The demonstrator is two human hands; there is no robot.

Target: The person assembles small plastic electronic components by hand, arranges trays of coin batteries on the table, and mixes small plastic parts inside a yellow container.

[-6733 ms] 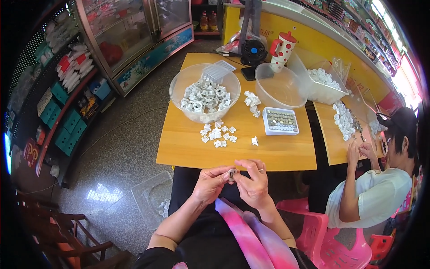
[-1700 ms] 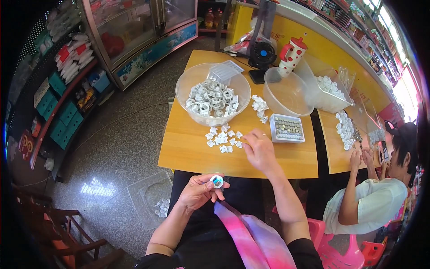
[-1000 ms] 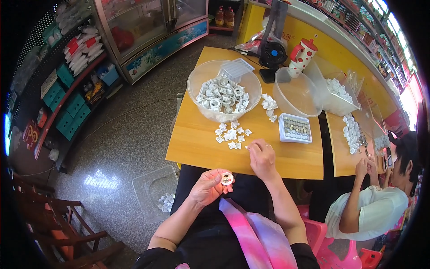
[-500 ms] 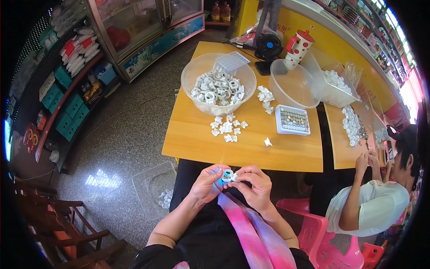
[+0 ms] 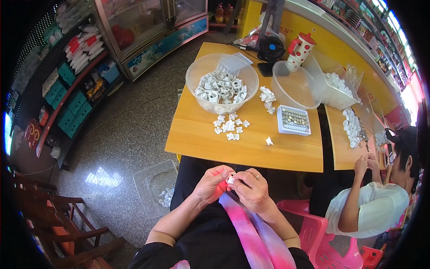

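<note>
My left hand point(image 5: 211, 183) and my right hand point(image 5: 251, 188) meet over my lap, just below the front edge of the wooden table point(image 5: 197, 134). Together they pinch a small white plastic part point(image 5: 231, 180) between the fingertips. On the table ahead lies a loose cluster of similar white parts point(image 5: 229, 127), and one single part point(image 5: 268, 141) lies nearer the edge. A clear round bowl point(image 5: 221, 85) behind them is full of the same pieces. A small white tray point(image 5: 293, 120) of tiny metal pieces stands to the right.
An empty clear bowl point(image 5: 293, 85), a clear bin of white parts point(image 5: 335, 84), a small black fan point(image 5: 271, 49) and a red dotted jug point(image 5: 300, 46) stand at the back. A person in white point(image 5: 374, 204) works at the right table. A clear bin point(image 5: 156, 188) sits on the floor at left.
My right hand reached onto the table to the loose parts, then drew back to my lap; both hands now close together on the small white part.
</note>
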